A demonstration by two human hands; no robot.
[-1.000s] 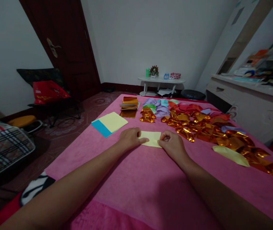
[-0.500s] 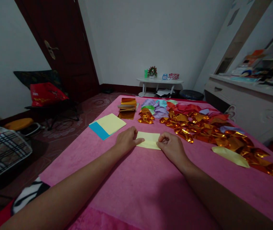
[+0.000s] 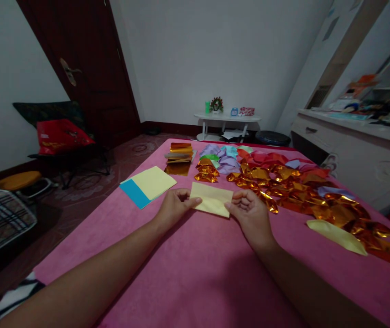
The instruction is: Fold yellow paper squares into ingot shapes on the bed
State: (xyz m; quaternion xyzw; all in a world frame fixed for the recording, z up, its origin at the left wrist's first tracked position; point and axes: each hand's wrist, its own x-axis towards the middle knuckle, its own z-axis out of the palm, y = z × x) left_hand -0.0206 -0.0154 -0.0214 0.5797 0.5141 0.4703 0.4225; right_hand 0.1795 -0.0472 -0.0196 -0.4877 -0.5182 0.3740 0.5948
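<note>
A folded pale yellow paper is held up a little above the pink cloth. My left hand pinches its left edge between thumb and fingers. My right hand pinches its right lower corner, fingers curled. A stack of flat yellow and blue sheets lies just left of my left hand. Several folded gold foil pieces lie right of the paper, close to my right hand.
A stack of gold foil sheets and purple, green and red folded papers lie farther back. Another folded yellow piece rests at the right. A white cabinet stands right, a small white table behind, a chair with a red bag left.
The yellow paper lay flat under both hands before; now both hands have lifted it off the cloth, pinching its two ends. The view has tilted down slightly.
</note>
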